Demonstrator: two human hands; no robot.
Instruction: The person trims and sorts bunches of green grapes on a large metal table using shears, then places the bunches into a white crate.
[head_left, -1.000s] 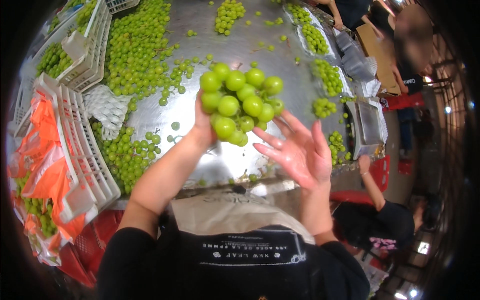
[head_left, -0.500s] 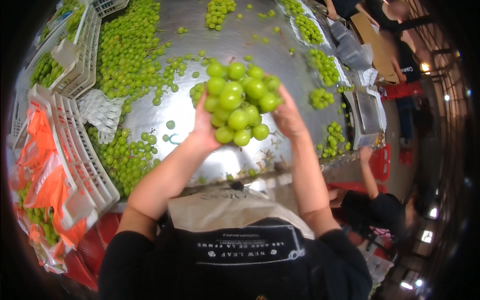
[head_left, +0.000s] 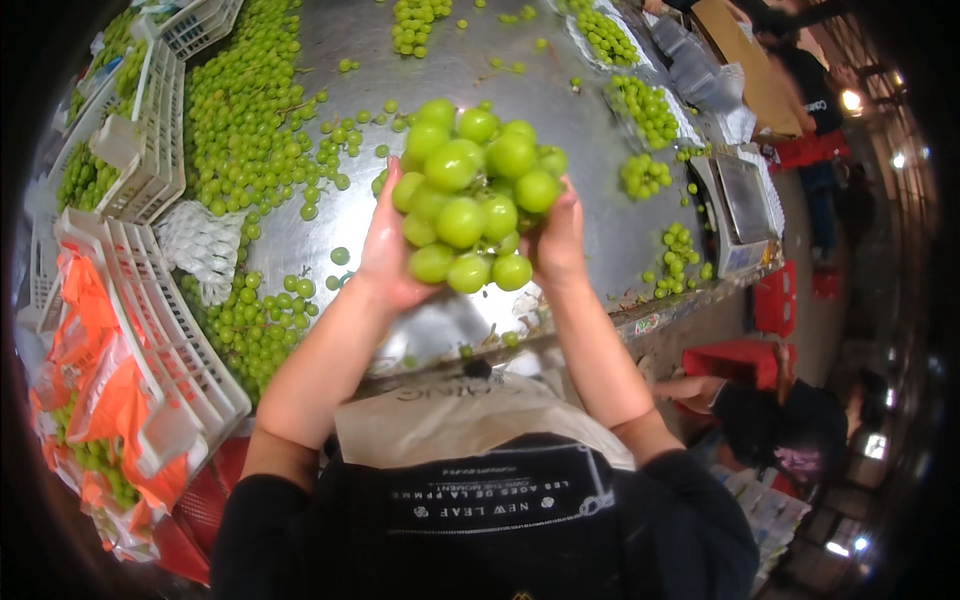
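A bunch of large green grapes is raised above a shiny metal table, close in front of me. My left hand cups its left side, the thumb up along the grapes. From the right, my right hand presses against the same bunch, its fingers partly hidden behind the fruit. Beyond and to the left, a big heap of loose green grapes spreads over the table. Nearer my left forearm lies another pile of grapes.
White plastic crates line the left, one with orange bags. White foam netting lies beside them. At the right edge stands a scale, near small grape bunches and clear boxes. A person in black is at the lower right.
Both hands have shifted slightly left with the bunch, which has turned a little and looks nearer. At the right, the person's hand has left the table edge by the scale.
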